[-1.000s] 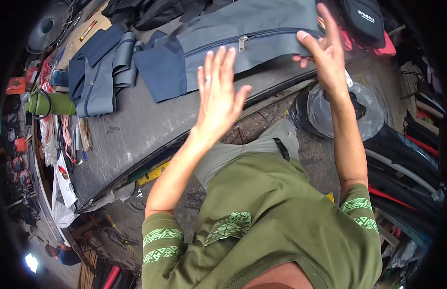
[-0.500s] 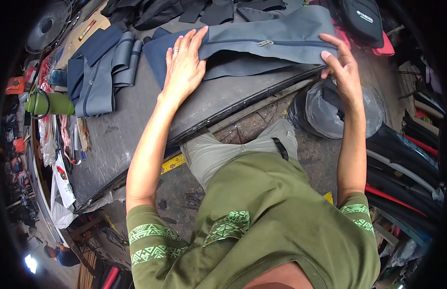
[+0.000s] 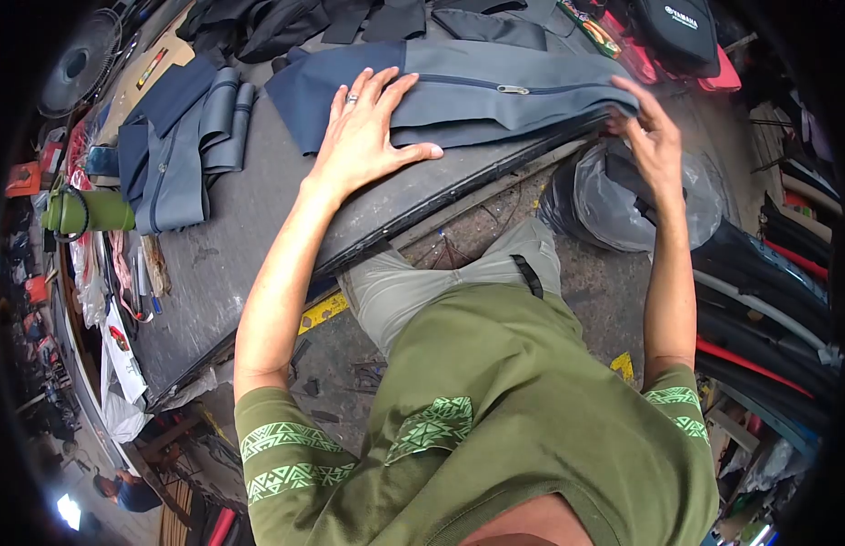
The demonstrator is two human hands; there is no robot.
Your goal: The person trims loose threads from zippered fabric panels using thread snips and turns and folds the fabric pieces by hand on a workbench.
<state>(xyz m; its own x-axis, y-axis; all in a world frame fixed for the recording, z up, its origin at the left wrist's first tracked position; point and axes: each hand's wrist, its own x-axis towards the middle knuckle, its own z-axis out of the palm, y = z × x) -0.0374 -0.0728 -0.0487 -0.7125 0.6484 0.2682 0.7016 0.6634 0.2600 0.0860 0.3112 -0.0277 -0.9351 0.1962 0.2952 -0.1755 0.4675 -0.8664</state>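
A long grey and navy fabric piece [image 3: 532, 105] with a zipper lies along the table's front edge, its zipper pull [image 3: 513, 89] near the middle. My left hand [image 3: 372, 132] rests flat with fingers spread where the navy part meets the grey. At the piece's right end, my right hand [image 3: 654, 136] has its fingers curled round the fabric edge; its fingertips are partly blurred. Folded grey and navy pieces [image 3: 181, 146], one with a zipper, lie to the left on the table.
The dark table [image 3: 218, 273] has a green bottle [image 3: 90, 211] at its left. Black fabric [image 3: 268, 27] lies at the back, a black YAMAHA case [image 3: 679, 35] at the back right. A plastic-lined bin [image 3: 604, 205] stands below the right edge. A person [image 3: 136, 491] shows at lower left.
My left hand has moved left onto the seam and its fingers have spread. The fabric, lifted earlier, now lies flatter and lower. My right hand has shifted right with the fabric's end.
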